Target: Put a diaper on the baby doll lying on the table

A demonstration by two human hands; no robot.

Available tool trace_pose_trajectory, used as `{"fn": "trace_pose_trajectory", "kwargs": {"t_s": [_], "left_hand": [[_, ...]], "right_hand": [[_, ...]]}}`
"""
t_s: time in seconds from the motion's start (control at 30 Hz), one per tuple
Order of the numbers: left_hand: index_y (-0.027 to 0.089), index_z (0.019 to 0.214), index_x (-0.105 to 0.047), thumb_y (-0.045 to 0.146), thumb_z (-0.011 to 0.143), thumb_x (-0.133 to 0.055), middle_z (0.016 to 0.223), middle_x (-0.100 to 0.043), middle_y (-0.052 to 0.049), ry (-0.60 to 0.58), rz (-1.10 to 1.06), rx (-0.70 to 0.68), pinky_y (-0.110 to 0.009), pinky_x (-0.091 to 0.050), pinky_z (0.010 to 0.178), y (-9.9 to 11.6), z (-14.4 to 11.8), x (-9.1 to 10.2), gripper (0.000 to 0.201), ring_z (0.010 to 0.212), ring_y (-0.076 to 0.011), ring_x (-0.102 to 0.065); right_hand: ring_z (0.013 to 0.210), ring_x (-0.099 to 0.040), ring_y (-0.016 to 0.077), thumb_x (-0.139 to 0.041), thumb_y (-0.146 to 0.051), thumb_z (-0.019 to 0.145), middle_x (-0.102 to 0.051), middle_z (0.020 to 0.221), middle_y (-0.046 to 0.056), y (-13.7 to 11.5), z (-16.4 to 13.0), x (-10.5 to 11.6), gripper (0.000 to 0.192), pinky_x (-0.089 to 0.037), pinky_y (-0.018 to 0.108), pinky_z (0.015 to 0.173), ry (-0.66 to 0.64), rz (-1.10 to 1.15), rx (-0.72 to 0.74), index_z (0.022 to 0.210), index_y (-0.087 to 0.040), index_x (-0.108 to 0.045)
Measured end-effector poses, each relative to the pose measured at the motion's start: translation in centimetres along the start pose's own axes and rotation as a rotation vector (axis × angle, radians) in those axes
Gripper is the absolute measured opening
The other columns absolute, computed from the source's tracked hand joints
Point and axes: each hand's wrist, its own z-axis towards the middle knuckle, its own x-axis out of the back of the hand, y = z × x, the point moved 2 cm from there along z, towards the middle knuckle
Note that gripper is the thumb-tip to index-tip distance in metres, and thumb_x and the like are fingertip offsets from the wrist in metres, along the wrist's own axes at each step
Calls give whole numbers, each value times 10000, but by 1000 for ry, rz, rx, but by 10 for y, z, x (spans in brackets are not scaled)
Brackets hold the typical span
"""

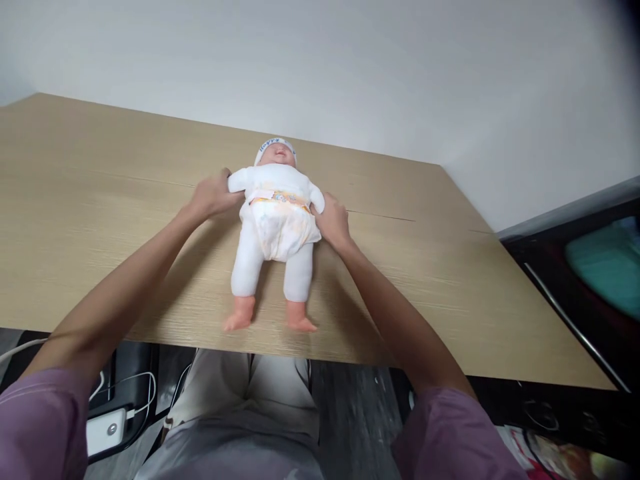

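A baby doll [277,175] lies on its back on the wooden table, head toward the wall and bare feet toward me. It has a white cloth body, a white cap with blue lettering [270,145] and a white diaper [280,230] with a patterned orange waistband. My left hand [213,193] is closed around the end of the doll's arm on the left side. On the other side my right hand [334,219] grips the opposite arm near the diaper's edge. Some of my fingertips are hidden behind the doll.
The pale wooden table [425,280] reaches back to a white wall [350,67]. A dark-framed object with a teal area [605,260] stands at the right. Below the front edge at left, a white power bank [106,432] with cables rests on a black surface.
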Motion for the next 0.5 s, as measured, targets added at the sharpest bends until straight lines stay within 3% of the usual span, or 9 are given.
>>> {"fn": "trace_pose_trajectory", "kwargs": {"t_s": [0.13, 0.27, 0.4, 0.5], "left_hand": [[189, 1247, -626, 694, 874, -738, 1136, -764, -158, 31, -33, -7, -437, -517, 871, 24, -74, 32, 637, 1047, -398, -699], [239, 1288, -587, 695, 875, -738, 1079, -771, -145, -26, -118, -128, -463, -530, 759, 31, -202, 46, 634, 966, -407, -728], [344, 1432, -579, 616, 847, -794, 1117, -809, -144, -102, -227, -227, -524, -608, 733, 5, -363, 17, 680, 915, -405, -769], [330, 1462, -608, 463, 808, -844, 1285, -824, -124, -200, -219, -144, -455, -686, 850, -28, -474, -20, 708, 1048, -377, -821]], "right_hand": [[1051, -734, 366, -582, -409, 1031, -819, 1225, 165, 1, -25, 45, 356, -538, 446, 904, -28, 93, 77, 1287, -213, -734], [1074, -723, 347, -565, -448, 1032, -811, 1250, 132, 2, -85, 111, 416, -547, 459, 926, -95, 158, 307, 1347, -244, -746], [1049, -737, 325, -667, -409, 1028, -796, 1173, 100, -7, -181, 164, 344, -566, 420, 869, -202, 165, 418, 1341, -299, -757], [1102, -755, 281, -634, -234, 1042, -774, 1280, 80, -20, -258, 172, 484, -574, 375, 901, -423, 144, 435, 1509, -351, -677]]}}
